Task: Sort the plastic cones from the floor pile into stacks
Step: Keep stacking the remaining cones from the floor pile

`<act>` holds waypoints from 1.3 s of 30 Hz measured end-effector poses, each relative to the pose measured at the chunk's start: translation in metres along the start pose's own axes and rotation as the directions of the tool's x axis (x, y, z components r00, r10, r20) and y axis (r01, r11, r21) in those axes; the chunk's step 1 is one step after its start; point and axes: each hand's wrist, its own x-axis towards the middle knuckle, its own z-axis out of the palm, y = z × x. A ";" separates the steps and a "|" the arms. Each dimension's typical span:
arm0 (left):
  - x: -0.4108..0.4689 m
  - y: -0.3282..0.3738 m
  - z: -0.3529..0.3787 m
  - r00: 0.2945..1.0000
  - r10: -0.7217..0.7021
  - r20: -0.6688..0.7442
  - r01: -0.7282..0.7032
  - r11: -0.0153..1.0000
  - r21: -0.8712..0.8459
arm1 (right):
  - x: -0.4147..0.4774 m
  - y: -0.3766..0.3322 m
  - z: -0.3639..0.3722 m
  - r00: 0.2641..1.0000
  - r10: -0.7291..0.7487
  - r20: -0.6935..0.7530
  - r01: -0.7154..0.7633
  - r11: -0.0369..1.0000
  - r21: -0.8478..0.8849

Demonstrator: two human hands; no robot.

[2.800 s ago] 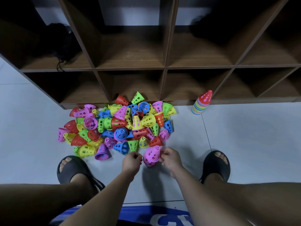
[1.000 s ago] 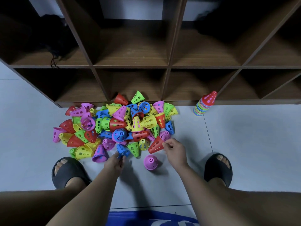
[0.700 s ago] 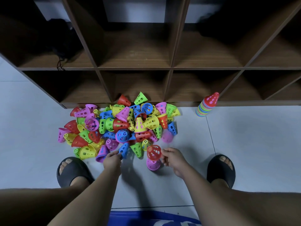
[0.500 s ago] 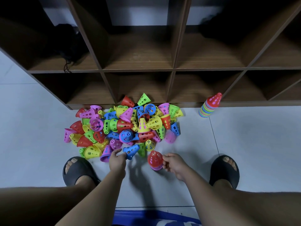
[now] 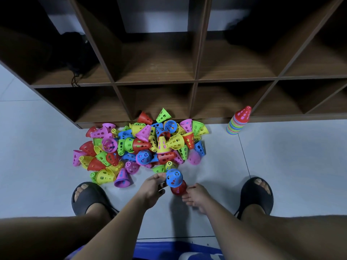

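A pile of perforated plastic cones [image 5: 142,147] in red, blue, green, yellow and purple lies on the grey floor in front of a shelf. Just before it stands a small stack with a red cone [image 5: 179,188] on top. My left hand [image 5: 153,186] pinches a blue cone [image 5: 174,178] by its rim, holding it over the red one. My right hand [image 5: 196,197] holds the red cone's right side with its fingertips. A taller finished stack [image 5: 238,123] topped with red stands at the right by the shelf.
A dark wooden cubby shelf [image 5: 195,81] runs across the back, with a black object and cord [image 5: 75,53] in an upper left cubby. My feet in black slippers [image 5: 90,196] [image 5: 256,194] flank the hands. A blue mat edge [image 5: 169,250] lies at the bottom.
My left hand picked a blue cone from the pile's front edge and carried it right, over the red cone. My right hand set the red cone on the purple one.
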 end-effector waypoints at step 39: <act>0.068 0.040 0.009 0.899 0.239 -0.367 -0.116 0.938 0.327 | 0.069 -0.070 -0.058 0.828 -0.561 0.017 0.272 0.374 -0.887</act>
